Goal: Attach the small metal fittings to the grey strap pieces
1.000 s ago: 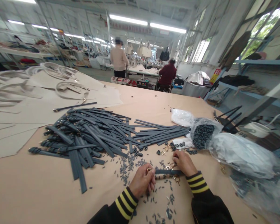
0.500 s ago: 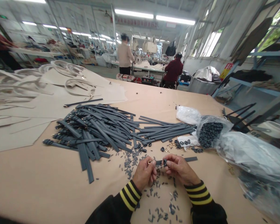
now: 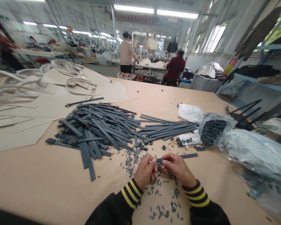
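My left hand [image 3: 145, 171] pinches the buckle end of a dark grey strap [image 3: 189, 156], with a bit of gold metal showing at the fingertips. Close beside it, my right hand [image 3: 178, 167] grips the same strap, whose free end sticks out to the right behind the fingers. A loop held at the right fingertips is mostly hidden. Small dark pieces [image 3: 131, 159] lie scattered around and below both hands. Beyond them are a large heap of buckled straps [image 3: 100, 125] and a flatter bunch of plain straps [image 3: 168, 129].
Beige panels with handles [image 3: 21, 106] cover the table's left side. Plastic bags, one full of dark loops [image 3: 213, 132], lie at the right, near gold buckles [image 3: 170, 145]. Two people [image 3: 126, 51] work at a table beyond, and another person [image 3: 2, 47] is at far left.
My right hand has moved left along the strap, bringing its fingertips and the loop closer to my left hand. My left hand keeps its hold.
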